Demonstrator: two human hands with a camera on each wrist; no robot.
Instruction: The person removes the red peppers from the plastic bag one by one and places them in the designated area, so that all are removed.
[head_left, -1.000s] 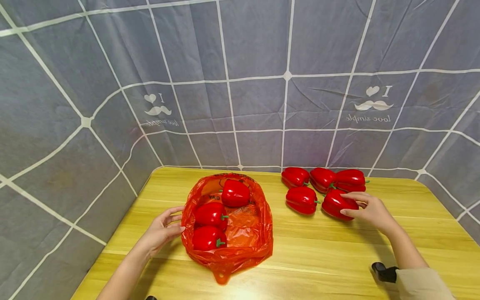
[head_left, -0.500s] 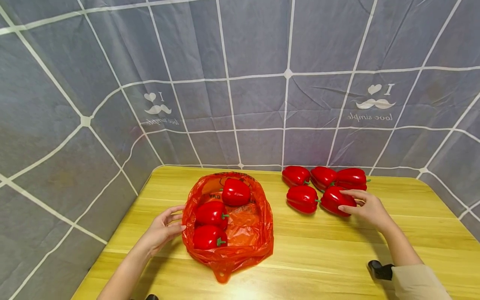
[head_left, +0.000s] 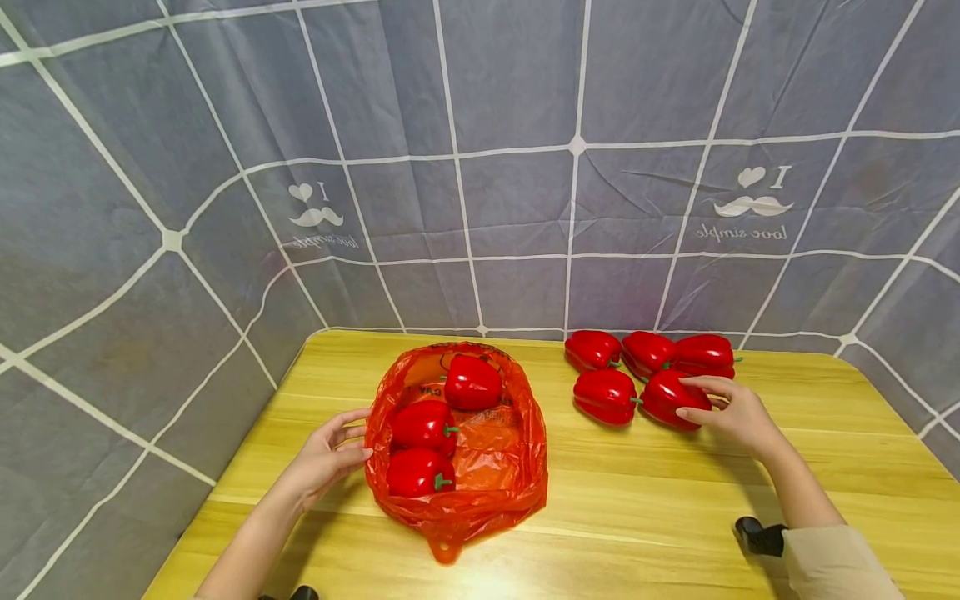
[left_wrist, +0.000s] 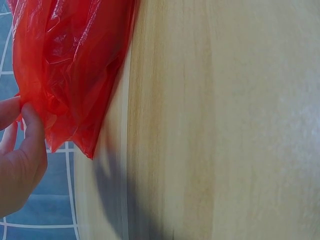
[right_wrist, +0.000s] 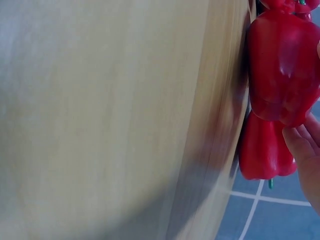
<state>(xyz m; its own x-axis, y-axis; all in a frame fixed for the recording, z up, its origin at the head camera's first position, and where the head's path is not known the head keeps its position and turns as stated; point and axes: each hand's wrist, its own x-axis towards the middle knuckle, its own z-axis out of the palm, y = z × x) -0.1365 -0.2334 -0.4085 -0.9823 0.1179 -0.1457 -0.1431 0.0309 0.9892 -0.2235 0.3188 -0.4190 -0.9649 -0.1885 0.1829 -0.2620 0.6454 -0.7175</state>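
Observation:
A red plastic bag (head_left: pixel 495 521) stands open-mouthed on the table, with three red bell peppers (head_left: pixel 422 425) inside. At its left side my left hand (head_left: pixel 326 462) pinches the bag's edge between thumb and fingers; the left wrist view shows the fingertips (left_wrist: pixel 31 117) right at the thin plastic. My right hand (head_left: pixel 738 417) holds a red bell pepper (head_left: pixel 671 400) at its right end, thumb in front and fingers over the top. That pepper lies at the front of a group, close against its neighbours. In the right wrist view the held pepper (right_wrist: pixel 282 65) partly covers another one.
Several more red peppers (head_left: pixel 603 397) with green stems lie in two rows at the back right of the wooden table (head_left: pixel 600 517). A grey curtain (head_left: pixel 517 208) with white lines hangs behind and at both sides. Black wrist mounts (head_left: pixel 761 537) show near the forearms.
My right hand and the pepper under it have shifted slightly left and back toward the other peppers. The left hand and the bag have stayed in place.

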